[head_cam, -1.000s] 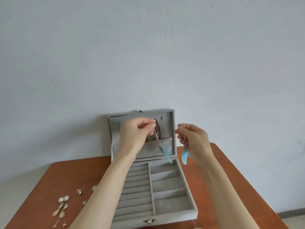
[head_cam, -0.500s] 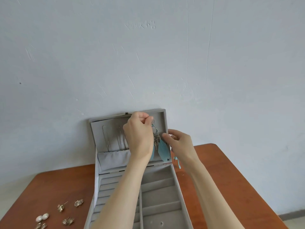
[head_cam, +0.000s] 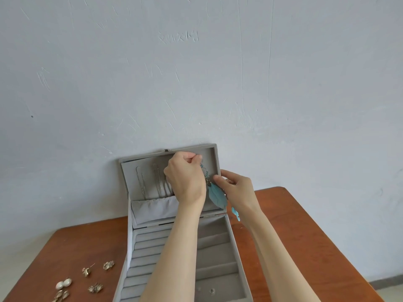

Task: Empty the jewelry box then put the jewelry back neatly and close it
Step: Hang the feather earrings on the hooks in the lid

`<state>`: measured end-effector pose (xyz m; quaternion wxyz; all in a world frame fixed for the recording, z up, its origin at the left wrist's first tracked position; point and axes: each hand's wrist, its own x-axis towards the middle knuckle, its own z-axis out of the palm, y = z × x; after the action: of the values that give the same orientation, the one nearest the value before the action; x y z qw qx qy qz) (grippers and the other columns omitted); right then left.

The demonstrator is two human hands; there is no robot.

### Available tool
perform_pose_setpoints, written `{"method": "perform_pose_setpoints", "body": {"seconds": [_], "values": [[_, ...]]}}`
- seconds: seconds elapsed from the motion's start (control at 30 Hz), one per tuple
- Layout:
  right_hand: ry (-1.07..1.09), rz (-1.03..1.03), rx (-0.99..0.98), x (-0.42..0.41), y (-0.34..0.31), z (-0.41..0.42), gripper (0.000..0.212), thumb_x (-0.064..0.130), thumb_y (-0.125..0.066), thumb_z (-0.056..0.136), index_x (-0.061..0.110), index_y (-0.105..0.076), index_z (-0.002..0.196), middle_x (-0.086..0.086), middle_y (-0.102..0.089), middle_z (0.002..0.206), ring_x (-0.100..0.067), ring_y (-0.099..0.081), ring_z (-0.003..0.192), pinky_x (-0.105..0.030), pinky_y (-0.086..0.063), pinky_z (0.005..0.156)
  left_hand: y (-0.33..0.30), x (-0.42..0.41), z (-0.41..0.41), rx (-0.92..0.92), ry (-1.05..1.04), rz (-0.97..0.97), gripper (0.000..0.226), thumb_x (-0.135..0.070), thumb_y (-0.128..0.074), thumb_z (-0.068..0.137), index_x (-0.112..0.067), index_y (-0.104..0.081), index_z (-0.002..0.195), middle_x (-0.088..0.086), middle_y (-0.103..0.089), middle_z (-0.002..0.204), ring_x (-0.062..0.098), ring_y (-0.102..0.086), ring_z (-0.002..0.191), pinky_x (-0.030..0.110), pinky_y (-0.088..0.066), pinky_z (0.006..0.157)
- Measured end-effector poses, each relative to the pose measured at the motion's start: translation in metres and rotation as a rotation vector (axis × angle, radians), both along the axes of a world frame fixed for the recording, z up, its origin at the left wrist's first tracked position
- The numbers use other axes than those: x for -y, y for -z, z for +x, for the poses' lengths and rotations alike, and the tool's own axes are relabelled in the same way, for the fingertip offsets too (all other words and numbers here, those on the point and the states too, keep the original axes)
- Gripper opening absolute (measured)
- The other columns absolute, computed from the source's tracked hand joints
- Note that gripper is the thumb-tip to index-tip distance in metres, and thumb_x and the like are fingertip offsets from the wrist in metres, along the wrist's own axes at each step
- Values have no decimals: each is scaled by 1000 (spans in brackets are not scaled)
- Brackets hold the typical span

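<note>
Left hand [head_cam: 185,182]: pinching earring [head_cam: 214,192] hook at the lid's [head_cam: 209,153] top right corner.
Right hand [head_cam: 236,190]: steadying feather, second earring [head_cam: 236,213] dangling beneath.
Risk: hook slips, chains [head_cam: 152,182] tangle.

One jewelry box [head_cam: 231,236], lid open. Two blue feather earrings: one [head_cam: 216,195] by the lid, one [head_cam: 236,213] under the right hand. Three chains [head_cam: 152,182] visible in the lid. Two pearl studs [head_cam: 63,284] and about four gold pieces [head_cam: 96,287] on the bench [head_cam: 294,225]; more cut off by the frame edge.

matt grey velvet-like jewelry box [head_cam: 214,158], smooth reddish wood table [head_cam: 294,225], rough painted wall [head_cam: 196,73].
</note>
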<state>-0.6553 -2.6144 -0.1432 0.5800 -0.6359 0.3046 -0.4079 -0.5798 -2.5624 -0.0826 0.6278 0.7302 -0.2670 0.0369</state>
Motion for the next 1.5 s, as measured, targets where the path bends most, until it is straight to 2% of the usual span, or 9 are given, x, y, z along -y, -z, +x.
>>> {"method": "perform_pose_setpoints", "body": {"seconds": [0.17,0.37,0.6,0.73,1.03,1.2,1.3,1.4,1.5], "values": [[24,17,14,3,3,0,21,34,-64,79,21,-72,93,-25,-65,82,-23,-55,69,-36,-45,70,7,1,-3,106,-17,5,10,-12,-65,83,-9,-69,74,3,-68,71,20,-62,72,20,-38,66],[8,-29,-2,1,2,-3,16,27,-61,85,23,-68,72,-14,-53,62,-20,-40,59,-33,-35,61,23,6,-14,172,-46,-53,7,-9,-64,83,-9,-67,89,7,-59,88,21,-56,84,12,-29,70],[-26,-22,-78,7,5,-10,38,17,-59,88,17,-56,126,-4,-42,63,-9,-42,58,-25,-39,65,35,-2,-8,220,-41,17,11,-11,-60,84,-8,-60,95,7,-53,92,23,-52,90,20,-33,76],[-32,-23,-107,7,5,-10,37,19,-59,88,19,-58,125,-1,-37,61,-9,-37,56,-25,-37,63,45,-12,-12,299,-30,239,35,-39,-68,79,-10,-57,96,3,-49,93,21,-50,91,33,-44,80],[156,12,-219,-9,-2,5,37,46,-56,85,11,-63,94,-5,-60,81,-20,-54,79,-27,-40,71,43,-38,3,369,9,455,15,-16,-56,85,-9,-61,97,8,-63,92,27,-55,93,39,-46,79],[304,-12,-327,-20,-3,8,48,51,-64,79,11,-45,100,0,-50,94,-19,-45,88,-29,-35,76,37,-54,13,293,156,342,11,-17,-53,91,-12,-56,100,2,-65,93,12,-55,81,12,-37,64],[381,-234,-205,-23,-6,-1,30,33,-63,85,13,-43,93,8,-44,78,-18,-44,79,-28,-32,70,30,-59,24,163,259,292,5,-13,-51,93,-16,-53,96,-4,-66,78,5,-53,78,4,-35,61],[275,-504,-269,-22,-13,-5,7,22,-61,86,16,-60,89,15,-40,62,-16,-45,68,-31,-39,65,27,-58,32,182,288,351,16,-13,-43,96,-11,-55,106,0,-64,78,13,-53,72,14,-33,56],[146,-582,-471,-24,-14,-4,21,21,-57,87,25,-65,106,14,-45,68,-18,-51,78,-32,-46,76,27,-54,27,242,283,484,23,-21,-35,99,-5,-50,101,6,-53,86,28,-54,83,22,-25,57]]}}
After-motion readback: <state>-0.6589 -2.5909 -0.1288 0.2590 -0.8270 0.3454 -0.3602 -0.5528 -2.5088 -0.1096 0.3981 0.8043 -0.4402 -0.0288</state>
